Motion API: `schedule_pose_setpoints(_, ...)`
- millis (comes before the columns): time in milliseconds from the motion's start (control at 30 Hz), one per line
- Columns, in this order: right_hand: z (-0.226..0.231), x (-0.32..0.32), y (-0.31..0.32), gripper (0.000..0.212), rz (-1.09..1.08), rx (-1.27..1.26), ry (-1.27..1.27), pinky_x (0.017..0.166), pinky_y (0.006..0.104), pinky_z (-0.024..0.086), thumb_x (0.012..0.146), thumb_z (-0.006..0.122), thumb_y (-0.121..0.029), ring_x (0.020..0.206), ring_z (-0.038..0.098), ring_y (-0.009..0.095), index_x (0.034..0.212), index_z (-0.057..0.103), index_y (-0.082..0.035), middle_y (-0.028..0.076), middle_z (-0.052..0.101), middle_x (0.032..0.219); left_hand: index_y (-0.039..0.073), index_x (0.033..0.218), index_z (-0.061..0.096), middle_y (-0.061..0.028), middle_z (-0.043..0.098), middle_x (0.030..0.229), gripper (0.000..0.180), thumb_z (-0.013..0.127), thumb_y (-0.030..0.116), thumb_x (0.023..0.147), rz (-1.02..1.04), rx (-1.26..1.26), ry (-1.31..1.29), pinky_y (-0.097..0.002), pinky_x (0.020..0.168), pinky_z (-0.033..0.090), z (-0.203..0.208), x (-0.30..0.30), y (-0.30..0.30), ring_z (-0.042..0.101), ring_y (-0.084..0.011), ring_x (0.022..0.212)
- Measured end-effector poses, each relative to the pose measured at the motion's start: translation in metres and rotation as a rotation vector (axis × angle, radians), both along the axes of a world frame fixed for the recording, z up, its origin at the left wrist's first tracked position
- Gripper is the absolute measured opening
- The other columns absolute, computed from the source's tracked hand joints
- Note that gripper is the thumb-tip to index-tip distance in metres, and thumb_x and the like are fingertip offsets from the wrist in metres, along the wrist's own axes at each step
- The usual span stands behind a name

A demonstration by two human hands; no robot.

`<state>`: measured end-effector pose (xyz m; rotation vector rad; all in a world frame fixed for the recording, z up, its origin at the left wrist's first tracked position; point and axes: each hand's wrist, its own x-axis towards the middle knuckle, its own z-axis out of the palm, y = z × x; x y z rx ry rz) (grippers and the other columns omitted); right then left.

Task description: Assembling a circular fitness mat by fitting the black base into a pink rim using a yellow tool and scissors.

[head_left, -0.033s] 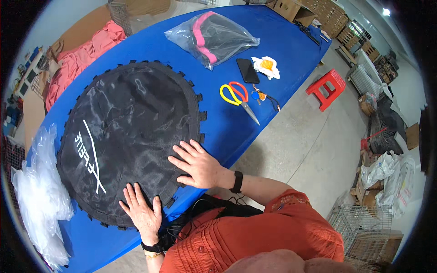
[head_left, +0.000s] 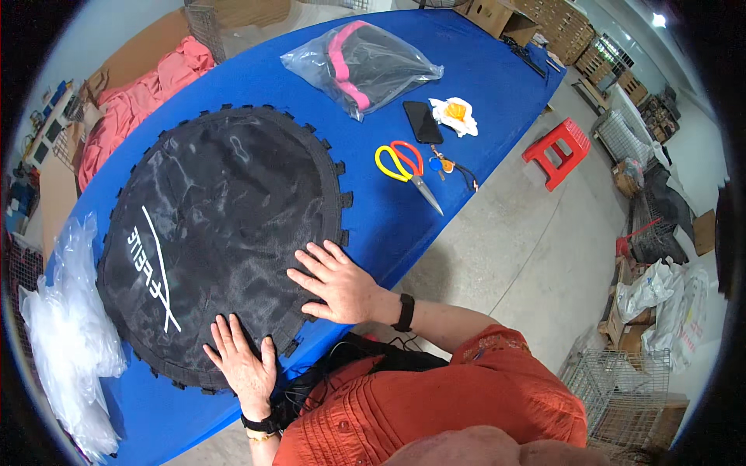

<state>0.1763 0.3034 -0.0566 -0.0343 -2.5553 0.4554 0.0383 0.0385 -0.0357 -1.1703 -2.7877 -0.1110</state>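
A round black trampoline mat (head_left: pixel 233 202) lies spread on the blue-covered table (head_left: pixel 373 256). Short tabs ring its edge, and white printing marks its left part. My left hand (head_left: pixel 245 369) rests flat on the mat's near edge, fingers spread. Farther right, my right hand (head_left: pixel 334 283) lies palm down on the right near edge, its fingers also stretched out. Neither hand grips anything. Scissors (head_left: pixel 412 175) with one yellow and one red handle lie beyond the right hand, beside a small bunch of keys (head_left: pixel 443 165).
A clear bag (head_left: pixel 388 66) holding a pink and black item lies at the far side, near a black phone (head_left: pixel 423 122) and a crumpled white wrapper (head_left: pixel 454 115). Clear plastic bags (head_left: pixel 70 349) pile at left. A red stool (head_left: pixel 558 151) stands on the floor.
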Motion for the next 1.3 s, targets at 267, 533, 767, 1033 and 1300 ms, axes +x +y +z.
schedule_pose_setpoints(267,-0.0021,-0.0008,-0.0010,0.072,0.001,-0.033,0.010,0.126,0.0655,0.029,0.095,0.073,-0.047,0.150,0.044,0.050,0.152,0.059,-0.005,0.029,0.051,0.158,0.004,0.168,0.037,-0.0207,0.032,0.175,0.084,0.050,0.059,0.106,-0.002,-0.004,0.002,-0.0663,0.131,0.010,0.0006,-0.0007,-0.0005,0.025,-0.0395,0.164)
schedule_pose_setpoints(533,-0.0005,0.0004,-0.0022,0.070,-0.010,-0.025,0.025,0.125,0.0653,0.031,0.096,0.073,-0.047,0.148,0.046,0.050,0.150,0.061,-0.005,0.029,0.054,0.156,0.004,0.167,0.037,-0.0213,0.033,0.174,0.083,0.053,0.056,0.105,-0.008,0.016,0.005,-0.0678,0.130,0.012,-0.0004,0.0003,0.0006,0.027,-0.0412,0.163)
schedule_pose_setpoints(767,0.0000,0.0004,-0.0042,0.068,-0.023,-0.012,0.033,0.124,0.0648,0.032,0.097,0.072,-0.047,0.147,0.048,0.049,0.150,0.061,-0.006,0.027,0.055,0.156,0.004,0.167,0.038,-0.0215,0.033,0.174,0.082,0.054,0.054,0.105,-0.009,0.025,0.006,-0.0687,0.130,0.013,-0.0021,-0.0002,-0.0004,0.026,-0.0410,0.163)
schedule_pose_setpoints(1033,-0.0026,-0.0005,-0.0052,0.068,-0.033,0.006,0.022,0.125,0.0636,0.031,0.097,0.072,-0.048,0.147,0.048,0.048,0.150,0.061,-0.007,0.027,0.055,0.156,0.005,0.167,0.038,-0.0212,0.033,0.175,0.081,0.055,0.053,0.105,-0.006,0.031,0.002,-0.0685,0.130,0.013,-0.0009,0.0011,-0.0005,0.026,-0.0406,0.164)
schedule_pose_setpoints(1300,-0.0025,-0.0005,-0.0058,0.069,-0.034,0.000,0.008,0.126,0.0635,0.030,0.097,0.072,-0.048,0.148,0.047,0.047,0.151,0.060,-0.007,0.026,0.054,0.157,0.006,0.167,0.038,-0.0207,0.033,0.175,0.080,0.054,0.054,0.106,-0.005,0.034,0.006,-0.0673,0.131,0.012,-0.0012,0.0004,-0.0014,0.026,-0.0402,0.164)
